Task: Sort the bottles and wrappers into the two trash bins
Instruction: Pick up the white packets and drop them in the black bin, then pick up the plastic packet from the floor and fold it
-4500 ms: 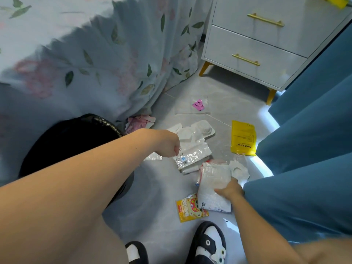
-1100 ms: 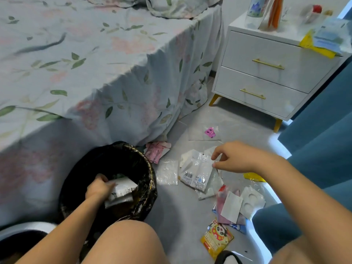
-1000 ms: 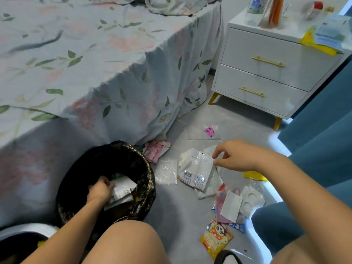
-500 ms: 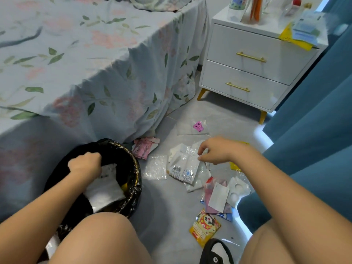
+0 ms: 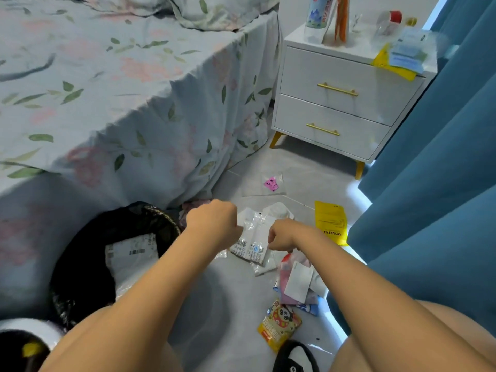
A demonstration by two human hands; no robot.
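1. Where the frame ends nearest the person, a black-and-white slipper (image 5: 295, 357) rests on the grey floor (image 5: 228, 312), and a yellow panda snack wrapper (image 5: 279, 324) lies just beyond it.
2. At the lower left corner sits a white-rimmed bin (image 5: 24, 342) with something yellow inside.
3. Next to it stands the black-lined bin (image 5: 80, 264), holding a white mailer bag (image 5: 131, 256) with a barcode label.
4. To the right, a pile of pink and white wrappers (image 5: 295, 283) lies under the right forearm.
5. The right hand (image 5: 281, 234) reaches down with fingers curled at the edge of a clear plastic packet (image 5: 252, 242); whether it actually pinches the packet cannot be told.
6. The left hand (image 5: 212, 221) hovers above the floor between the black-lined bin and that packet, fingers curled in a loose fist; whether it holds anything cannot be told.
7. A yellow pouch (image 5: 331, 221) lies just right of the right hand, by the blue curtain (image 5: 429, 157).
8. Further off, a small clear bag with a pink tag (image 5: 271, 183) lies alone.
9. Beyond stand the floral-sheeted bed (image 5: 107, 89) and a white nightstand (image 5: 335, 103) carrying a bottle (image 5: 318, 14).
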